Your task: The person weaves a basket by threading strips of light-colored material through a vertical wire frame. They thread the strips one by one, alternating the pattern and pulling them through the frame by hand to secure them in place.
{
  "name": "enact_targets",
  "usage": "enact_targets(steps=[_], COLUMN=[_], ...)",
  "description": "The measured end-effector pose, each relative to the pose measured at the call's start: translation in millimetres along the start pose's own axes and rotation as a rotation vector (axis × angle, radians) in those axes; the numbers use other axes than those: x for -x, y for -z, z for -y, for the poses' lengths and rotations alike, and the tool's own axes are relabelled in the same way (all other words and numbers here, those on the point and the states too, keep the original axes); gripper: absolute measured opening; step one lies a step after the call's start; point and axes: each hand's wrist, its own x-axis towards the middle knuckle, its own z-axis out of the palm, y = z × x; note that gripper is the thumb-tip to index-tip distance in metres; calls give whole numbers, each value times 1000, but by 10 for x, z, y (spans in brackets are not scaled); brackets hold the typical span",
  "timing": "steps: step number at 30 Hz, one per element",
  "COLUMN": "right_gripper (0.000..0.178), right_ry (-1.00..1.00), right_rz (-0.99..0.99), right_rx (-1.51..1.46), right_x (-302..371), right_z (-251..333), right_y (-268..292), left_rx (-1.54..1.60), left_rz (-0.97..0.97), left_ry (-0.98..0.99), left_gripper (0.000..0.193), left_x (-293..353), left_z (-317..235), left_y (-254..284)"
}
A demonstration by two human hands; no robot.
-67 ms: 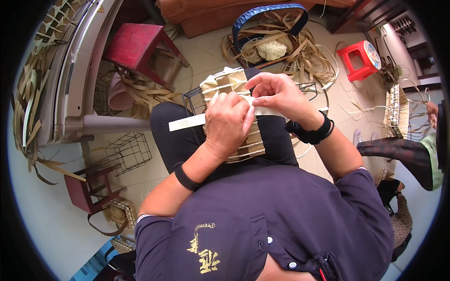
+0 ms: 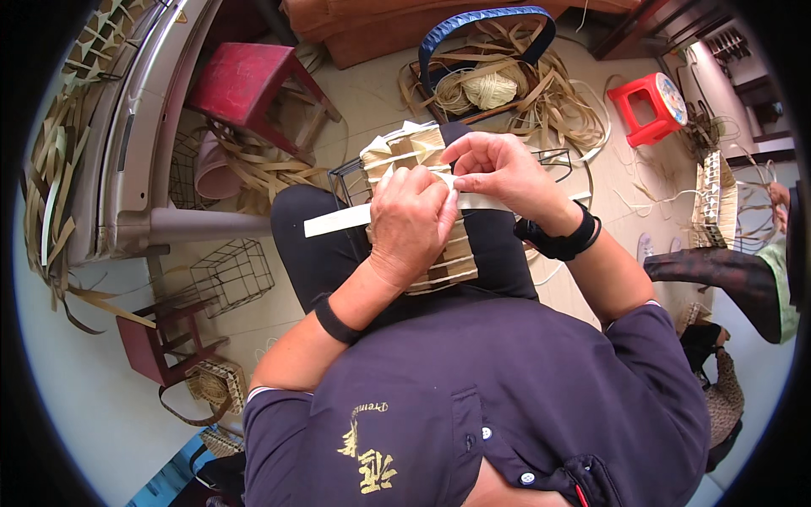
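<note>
Across my lap rests a partly woven basket (image 2: 456, 253), its dark wire frame wrapped with beige flat strips and white cord. A cream flat strip (image 2: 338, 220) runs over it, its loose end sticking out to the left above my thigh. My left hand (image 2: 410, 211) is closed on this strip, thumb and fingers pinching it near the basket's middle. Facing it, my right hand (image 2: 503, 173) pinches the same strip between thumb and forefinger, the other fingers curled loosely. Both hands meet over the basket and hide the spot where the strip folds.
Ahead on the floor, a blue-handled basket (image 2: 486, 29) holds balls of cord (image 2: 490, 89) amid loose strips. A red stool (image 2: 245, 84) stands left, a small red plastic stool (image 2: 646, 110) right. A wire frame (image 2: 230, 275) lies at left. Another person's hand (image 2: 779, 203) shows far right.
</note>
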Motion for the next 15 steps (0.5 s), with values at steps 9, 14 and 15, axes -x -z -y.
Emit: enact_targets(steps=[9,14,15], right_gripper=[20,19,19], right_ry=[-36,-44,-46], right_rz=[9,-12,-8], right_rx=[25,42,43], right_x=[41,31,36], right_z=[-53,-63,-75], right_y=[66,47,44], left_rx=[106,77,360], left_rz=[89,91,80], left_ry=[121,403,619], left_gripper=[41,54,46], left_x=[49,568,680], left_z=[380,791,850], left_y=[949,1188,1128])
